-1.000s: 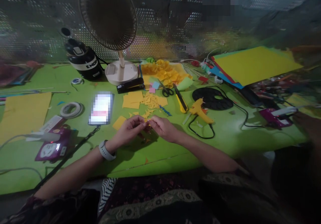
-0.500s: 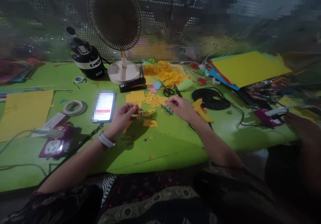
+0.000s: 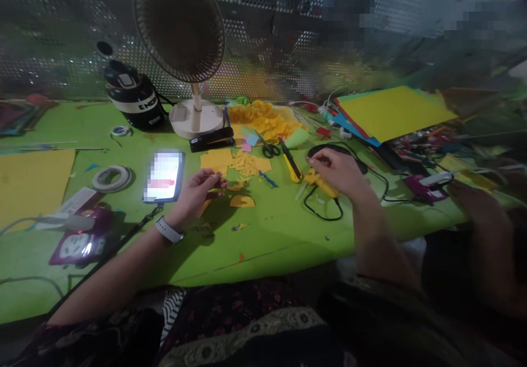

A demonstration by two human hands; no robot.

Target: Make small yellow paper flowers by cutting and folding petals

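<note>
My left hand (image 3: 202,192) hovers over the green table beside a lit phone (image 3: 163,176), thumb and fingertips pressed together on something I cannot make out. My right hand (image 3: 335,170) is above a yellow glue gun (image 3: 325,185), its fingers curled together; whether anything is between them is too small to tell. Between the hands lie yellow paper scraps (image 3: 247,163), a half-round yellow piece (image 3: 242,201) and a small blue item (image 3: 268,179). A yellow cutter (image 3: 291,163) and black scissors (image 3: 269,148) rest behind them.
At the back stand a fan (image 3: 196,117) and a black bottle (image 3: 135,101), with a stapler (image 3: 211,139) in front. Tape (image 3: 111,178) and a purple device (image 3: 82,241) are at left. Coloured sheets (image 3: 395,112) and another person's hand (image 3: 469,197) are at right.
My right hand has moved right, from over the scraps to above the glue gun, uncovering the cutter. My left hand keeps its pose. The view has shifted slightly.
</note>
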